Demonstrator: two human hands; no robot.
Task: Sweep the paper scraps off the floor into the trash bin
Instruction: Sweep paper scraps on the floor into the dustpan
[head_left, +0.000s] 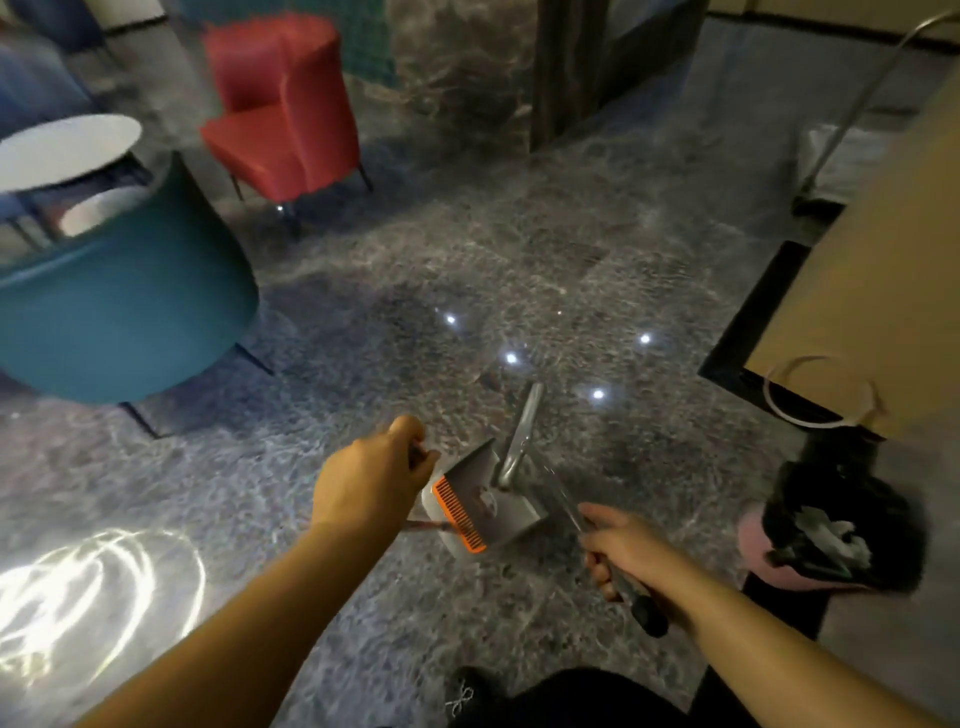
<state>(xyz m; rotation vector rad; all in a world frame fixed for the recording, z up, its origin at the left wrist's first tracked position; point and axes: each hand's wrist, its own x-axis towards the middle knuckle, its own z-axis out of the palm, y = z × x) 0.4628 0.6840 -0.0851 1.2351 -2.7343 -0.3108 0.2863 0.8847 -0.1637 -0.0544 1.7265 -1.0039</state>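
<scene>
Black-lined trash bin (836, 530) holds white paper scraps (831, 535) (crumpled); grey dustpan (483, 499) nearby.

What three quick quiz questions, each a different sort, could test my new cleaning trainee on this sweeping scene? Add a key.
1. True or false: the trash bin stands to the person's right and already holds white paper.
2. Which hand grips a dark-tipped handle? A left hand, B right hand.
3. Fill in: the comb strip on the grey dustpan is ___.

Key: 1 true; 2 B; 3 orange.
</scene>
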